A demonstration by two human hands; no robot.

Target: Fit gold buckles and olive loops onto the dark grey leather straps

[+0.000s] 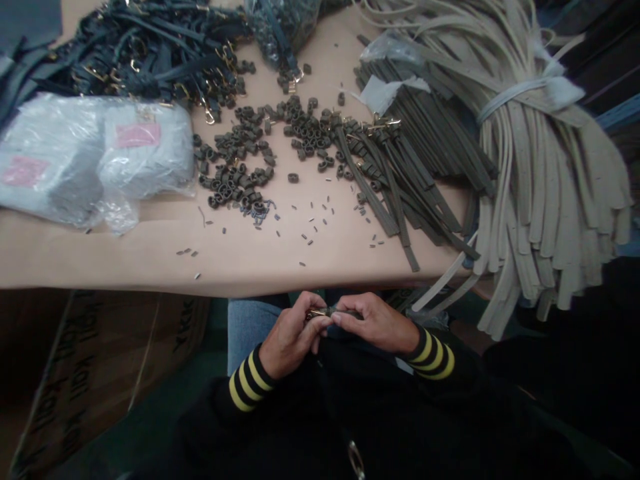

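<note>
At the lower left of the frame, below the tabletop, there is a brown cardboard box (60,380) with dark printing on it. Above this, on the left part of the pale tan tabletop (100,260), lie two clear plastic bags with pink labels (95,157), and at the upper left of the frame is a heap of dark straps with brass clasps (150,57). Toward the middle are spread many dark oval plastic loops (235,173), and small dark tubes (310,227) are scattered below them. More to the right lie long dark olive strips (395,193), and at the far right is a thick bundle of beige strips (550,180) tied with a white band (515,100).

Under the tabletop edge, at the lower middle of the frame, the left hand (293,331), in a black sleeve with yellow stripes (245,380), is grasping one end of a short dark strap piece with a small brass fitting (327,312). The right hand (375,325) is grasping the other end, close beside it. Neither hand is released, and the fingers hide part of the piece. For so small a piece, it seems best to keep both hands close and steady and to press with the fingertips, so the fitting does not slip
</note>
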